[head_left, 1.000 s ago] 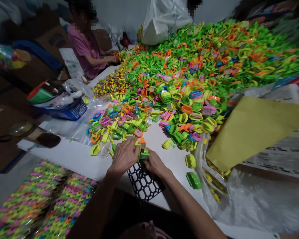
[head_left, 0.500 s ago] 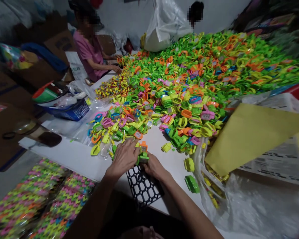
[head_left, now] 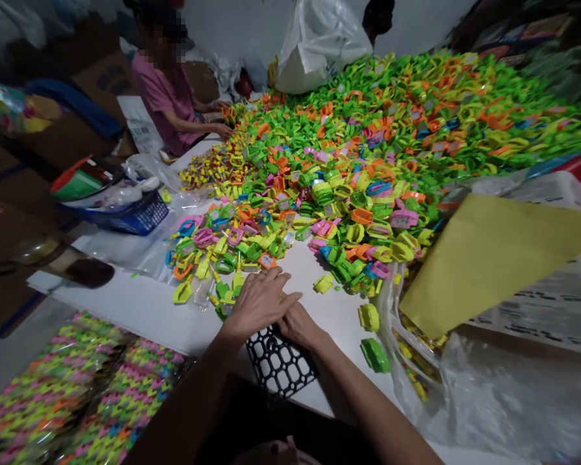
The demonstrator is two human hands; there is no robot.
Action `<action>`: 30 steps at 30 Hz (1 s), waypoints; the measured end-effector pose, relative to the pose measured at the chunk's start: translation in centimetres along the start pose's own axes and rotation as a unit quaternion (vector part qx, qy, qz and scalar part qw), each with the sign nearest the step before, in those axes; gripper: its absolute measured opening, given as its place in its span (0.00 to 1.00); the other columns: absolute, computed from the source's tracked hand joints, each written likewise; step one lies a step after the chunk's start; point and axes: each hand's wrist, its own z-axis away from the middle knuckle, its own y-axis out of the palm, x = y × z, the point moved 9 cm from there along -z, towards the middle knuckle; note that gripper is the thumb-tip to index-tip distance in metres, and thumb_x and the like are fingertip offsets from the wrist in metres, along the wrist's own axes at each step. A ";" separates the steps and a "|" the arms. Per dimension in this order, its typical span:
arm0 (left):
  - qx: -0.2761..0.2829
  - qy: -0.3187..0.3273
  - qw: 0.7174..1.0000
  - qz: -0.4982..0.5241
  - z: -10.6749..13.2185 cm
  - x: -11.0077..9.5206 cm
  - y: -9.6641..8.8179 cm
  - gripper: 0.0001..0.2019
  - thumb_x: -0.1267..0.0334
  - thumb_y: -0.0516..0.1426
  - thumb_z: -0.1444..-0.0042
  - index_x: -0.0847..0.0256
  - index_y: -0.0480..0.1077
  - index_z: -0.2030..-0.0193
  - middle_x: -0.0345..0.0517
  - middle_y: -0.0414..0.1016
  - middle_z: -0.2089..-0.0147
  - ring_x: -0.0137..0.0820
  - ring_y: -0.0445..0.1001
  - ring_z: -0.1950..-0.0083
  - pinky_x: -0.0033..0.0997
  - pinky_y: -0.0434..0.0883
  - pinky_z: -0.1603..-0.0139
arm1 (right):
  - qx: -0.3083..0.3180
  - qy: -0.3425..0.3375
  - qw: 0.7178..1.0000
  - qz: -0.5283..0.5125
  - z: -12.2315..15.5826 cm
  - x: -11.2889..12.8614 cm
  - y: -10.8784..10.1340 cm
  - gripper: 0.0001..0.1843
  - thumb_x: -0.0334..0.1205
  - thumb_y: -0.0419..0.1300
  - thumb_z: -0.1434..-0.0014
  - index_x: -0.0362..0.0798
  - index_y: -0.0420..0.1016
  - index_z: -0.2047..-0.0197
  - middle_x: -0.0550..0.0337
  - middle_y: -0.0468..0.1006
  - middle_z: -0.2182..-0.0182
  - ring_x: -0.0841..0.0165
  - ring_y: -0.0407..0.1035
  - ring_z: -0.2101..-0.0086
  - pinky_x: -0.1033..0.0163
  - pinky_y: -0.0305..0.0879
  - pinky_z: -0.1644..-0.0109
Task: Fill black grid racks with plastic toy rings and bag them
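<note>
My left hand [head_left: 257, 302] lies flat with its fingers stretched out, over the top edge of a black grid tray [head_left: 278, 367] and across the fingers of my right hand [head_left: 297, 327]. My right hand rests at the tray's upper right corner, its fingertips hidden under the left. The green and orange pieces that were between the hands are covered. A small heap of coloured plastic pieces [head_left: 223, 248] lies just beyond my left hand on the white table [head_left: 140, 307].
A huge pile of green, orange and yellow plastic pieces [head_left: 392, 123] fills the table beyond. Loose green pieces [head_left: 375, 354] lie right of the tray. Yellow paper [head_left: 489, 258] and clear bags [head_left: 465, 387] sit right; a blue basket [head_left: 138, 216] left. A person in pink [head_left: 162, 97] works far left.
My left hand has opened and slid right, over my right hand's fingers. The green piece held between both hands is now hidden under it.
</note>
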 end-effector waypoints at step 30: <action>0.006 0.020 0.999 -0.033 -0.4 0.5 -0.3 0.19 0.55 0.49 0.35 0.59 0.67 0.42 0.53 0.68 0.40 0.42 0.68 0.39 0.45 0.66 0.41 | -0.154 0.190 0.968 -0.065 5.0 -3.0 -7.1 0.11 0.43 0.57 0.39 0.48 0.72 0.70 0.60 0.70 0.69 0.69 0.67 0.69 0.65 0.61 0.64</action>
